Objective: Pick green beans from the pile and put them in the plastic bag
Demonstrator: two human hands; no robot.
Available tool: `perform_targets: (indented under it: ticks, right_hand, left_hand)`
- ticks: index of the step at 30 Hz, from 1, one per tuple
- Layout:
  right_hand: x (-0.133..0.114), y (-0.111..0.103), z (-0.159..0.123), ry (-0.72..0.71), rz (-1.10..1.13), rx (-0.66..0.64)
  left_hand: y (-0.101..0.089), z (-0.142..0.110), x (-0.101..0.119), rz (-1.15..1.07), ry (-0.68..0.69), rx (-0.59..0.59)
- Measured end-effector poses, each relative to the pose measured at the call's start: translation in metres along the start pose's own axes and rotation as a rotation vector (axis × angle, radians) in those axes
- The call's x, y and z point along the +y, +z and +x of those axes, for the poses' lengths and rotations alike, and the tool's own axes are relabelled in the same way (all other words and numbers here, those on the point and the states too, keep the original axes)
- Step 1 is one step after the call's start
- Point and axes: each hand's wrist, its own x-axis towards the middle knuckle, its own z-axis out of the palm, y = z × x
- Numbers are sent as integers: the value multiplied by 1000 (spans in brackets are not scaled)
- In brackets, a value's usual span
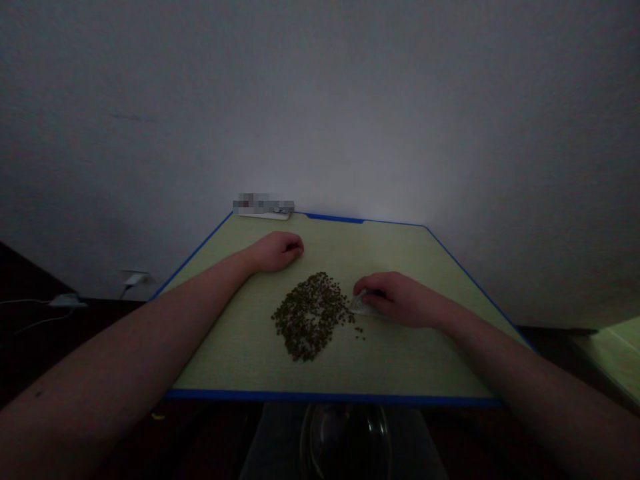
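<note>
A flat pile of small dark green beans (309,315) lies in the middle of a pale green table (240,347) with a blue rim. My right hand (395,298) rests just right of the pile, its fingers curled on a small clear plastic piece (359,305) at the pile's edge. My left hand (276,251) lies on the table behind and left of the pile, fingers curled under into a loose fist, apart from the beans.
A white flat object (264,212) lies at the table's far left edge against a bare grey wall. A clear glass bowl (345,437) sits below the near edge, on my lap. Cables and a plug (131,278) lie on the dark floor at left.
</note>
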Motion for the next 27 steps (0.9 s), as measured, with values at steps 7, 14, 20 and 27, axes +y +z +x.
perform_targets:
  ticks: [7,14,20,27]
  right_hand:
    - [1,-6,-13,15,2,-39]
    - [7,-5,-5,87,-18,58]
    - [3,-2,5,-14,20,-7]
    - [-1,-5,-10,-8,22,-57]
  left_hand:
    - [1,0,-1,1,11,6]
    - [1,0,-1,-8,12,14]
    - [1,0,-1,1,-7,9]
    - [-1,-1,0,3,-1,2]
